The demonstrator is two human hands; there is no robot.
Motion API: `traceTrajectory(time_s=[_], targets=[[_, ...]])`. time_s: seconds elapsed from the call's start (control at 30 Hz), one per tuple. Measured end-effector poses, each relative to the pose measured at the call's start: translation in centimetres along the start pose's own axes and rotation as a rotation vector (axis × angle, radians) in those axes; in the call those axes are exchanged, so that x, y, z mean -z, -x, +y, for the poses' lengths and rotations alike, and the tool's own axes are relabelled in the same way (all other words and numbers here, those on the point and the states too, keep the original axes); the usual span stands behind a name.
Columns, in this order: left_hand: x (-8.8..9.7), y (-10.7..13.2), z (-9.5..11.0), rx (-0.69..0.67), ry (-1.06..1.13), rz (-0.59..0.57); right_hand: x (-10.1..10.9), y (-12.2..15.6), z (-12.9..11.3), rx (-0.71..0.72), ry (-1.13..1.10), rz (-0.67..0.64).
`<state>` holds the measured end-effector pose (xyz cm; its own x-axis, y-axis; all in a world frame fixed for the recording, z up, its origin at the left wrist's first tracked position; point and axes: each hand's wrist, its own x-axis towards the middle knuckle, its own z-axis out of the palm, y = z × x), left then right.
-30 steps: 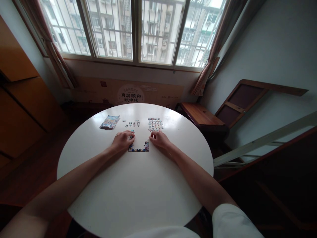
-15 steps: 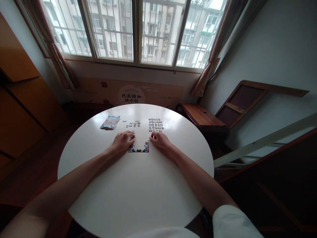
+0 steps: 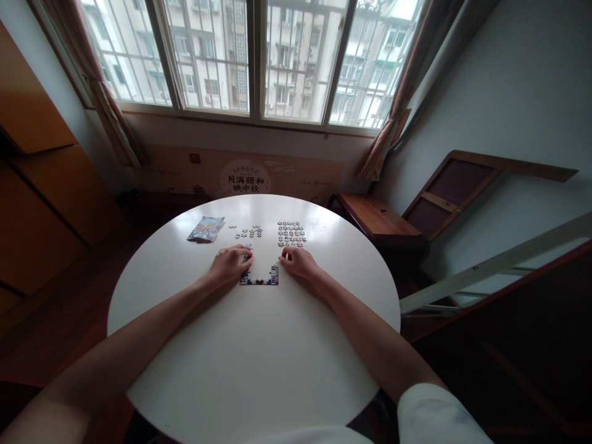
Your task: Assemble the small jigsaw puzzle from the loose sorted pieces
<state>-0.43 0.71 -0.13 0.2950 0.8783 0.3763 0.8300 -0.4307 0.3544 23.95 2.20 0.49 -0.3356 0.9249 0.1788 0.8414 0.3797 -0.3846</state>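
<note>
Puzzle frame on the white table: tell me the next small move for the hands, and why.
Probably reach the right hand forward to the nearer loose pieces and pick one. The joined strip forms only a bottom edge with short stubs at each end, the left hand already rests at its left stub, and the gridded pieces lie just beyond the right hand's knuckles.

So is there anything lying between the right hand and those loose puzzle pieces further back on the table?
Nothing visible. The right hand rests beside the part-built colourful jigsaw border, and only bare round white table separates it from the grid of small loose pieces just beyond its fingers.
</note>
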Motion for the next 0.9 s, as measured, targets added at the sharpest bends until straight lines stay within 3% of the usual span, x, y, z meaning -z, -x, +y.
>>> traceTrajectory(time_s=[0.9], targets=[[0.21,-0.02,0.25,0.007,-0.007,-0.018,0.27,0.12,-0.32,-0.006,0.016,-0.021]])
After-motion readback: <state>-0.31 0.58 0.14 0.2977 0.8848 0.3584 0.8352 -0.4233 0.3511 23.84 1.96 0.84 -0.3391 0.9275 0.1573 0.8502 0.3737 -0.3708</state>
